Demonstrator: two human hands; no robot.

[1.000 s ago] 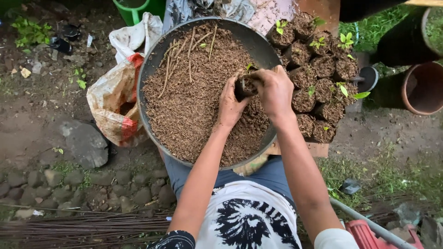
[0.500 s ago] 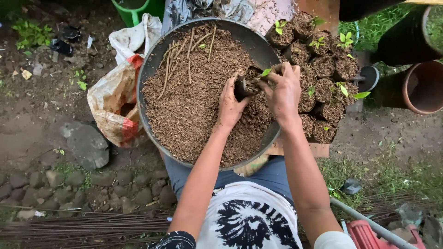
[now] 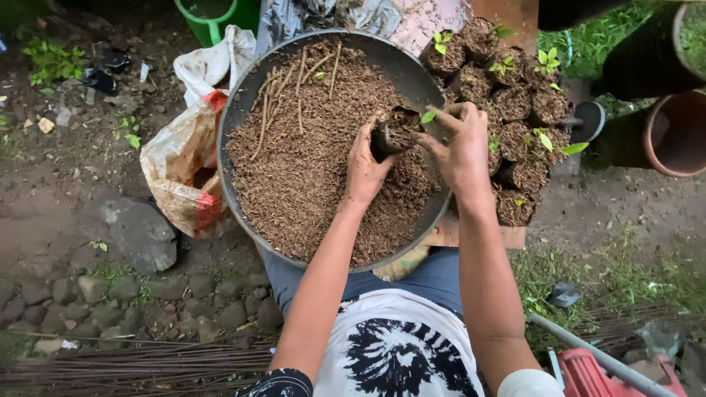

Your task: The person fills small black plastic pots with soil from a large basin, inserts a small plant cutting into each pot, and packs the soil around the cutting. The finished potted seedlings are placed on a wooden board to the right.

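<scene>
Soil fills the small black nursery bag [image 3: 393,134] that I hold over the big round basin [image 3: 250,95], out toward three o'clock of the basin's middle and just inside its rim. I judge the bag soft and floppy, a thin film that keeps its shape only because the mix is packed into it, so it should be light enough for one hand but ready to sag or spill if squeezed at the mouth; the tiny seedling [image 3: 427,116] with its one green leaf, poking up at the bag's three o'clock edge, looks fragile and I would keep pressure off its stem. The safest hold seems to be low around the sides, cupping the base. My left hand [image 3: 365,165] does about that: it comes up from six o'clock, palm wrapped around the bag's near side, fingers closed on it, forearm running straight back to my lap. My right hand [image 3: 462,147] arrives from five o'clock with the wrist bent inward, fingers half spread and curled over the bag's far rim, fingertips touching the soil beside the seedling rather than gripping anything. Loose brown potting mix [image 3: 309,162] lies under both hands, with thin twigs [image 3: 283,92] toward eleven o'clock, and a cluster of filled bags [image 3: 515,103] stands just beyond the rim at two o'clock.
</scene>
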